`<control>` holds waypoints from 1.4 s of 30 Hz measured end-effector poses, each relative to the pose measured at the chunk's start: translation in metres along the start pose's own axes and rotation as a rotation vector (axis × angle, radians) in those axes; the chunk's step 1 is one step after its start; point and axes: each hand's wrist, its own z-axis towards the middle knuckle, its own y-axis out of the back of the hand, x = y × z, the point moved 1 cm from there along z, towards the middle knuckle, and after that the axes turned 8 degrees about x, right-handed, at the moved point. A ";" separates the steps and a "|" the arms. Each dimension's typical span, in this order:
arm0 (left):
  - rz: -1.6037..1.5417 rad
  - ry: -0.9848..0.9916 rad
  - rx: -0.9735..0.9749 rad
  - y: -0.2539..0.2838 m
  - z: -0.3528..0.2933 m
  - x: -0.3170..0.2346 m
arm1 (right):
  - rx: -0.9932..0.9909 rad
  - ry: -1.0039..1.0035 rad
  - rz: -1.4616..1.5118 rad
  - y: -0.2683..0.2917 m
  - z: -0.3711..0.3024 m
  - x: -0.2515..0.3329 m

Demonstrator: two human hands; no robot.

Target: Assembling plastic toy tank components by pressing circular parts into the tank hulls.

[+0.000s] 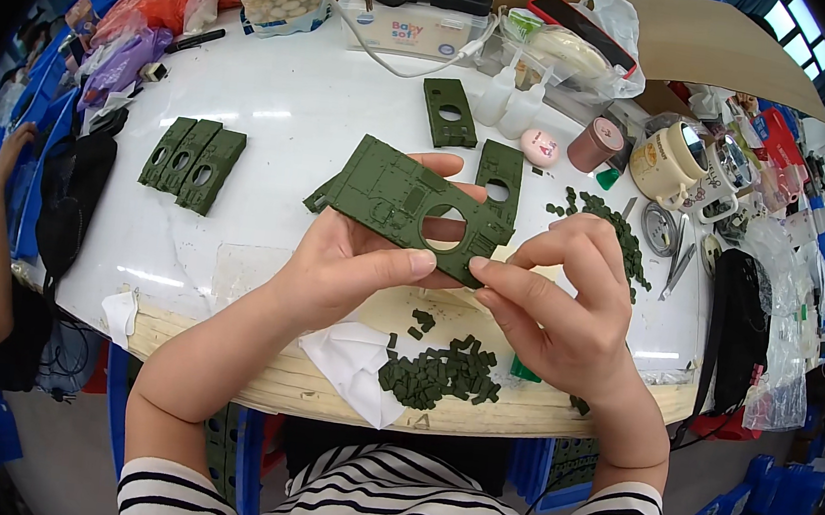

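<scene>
My left hand (331,269) grips a dark green plastic model tank hull (379,192) with a round hole through it. The thumb presses on the upper face beside the hole, and the other fingers support it from behind. At the hull's near right corner, my right hand (573,310) has its thumb and forefinger drawn together, touching the edge. Whatever small thing may be between those fingertips is hidden. Below the hands lies a pile of small green plastic pieces (441,373), beside a white cloth (356,367). More such pieces (625,245) are scattered beyond my right hand.
Three green hulls (191,164) stand side by side at left; another hull (448,113) lies at the back. White squeeze bottles (520,113), a pink round case (540,147), a mug (666,164) and tweezers (680,260) are at the right. Another person's arm (2,224) shows far left.
</scene>
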 end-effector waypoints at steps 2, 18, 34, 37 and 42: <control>-0.008 0.018 -0.003 0.001 -0.001 -0.002 | 0.000 0.046 -0.031 0.000 0.001 0.000; 0.065 0.052 0.114 0.007 0.002 -0.010 | -0.007 0.084 0.117 0.010 0.000 -0.003; -0.005 0.046 0.071 0.008 0.000 -0.008 | -0.065 0.115 -0.001 -0.010 -0.006 0.001; -0.001 0.032 0.104 0.015 0.000 -0.007 | -0.061 0.035 0.099 -0.004 -0.002 0.005; -0.003 0.016 0.110 0.016 0.001 -0.009 | -0.113 0.029 0.071 -0.005 -0.001 0.004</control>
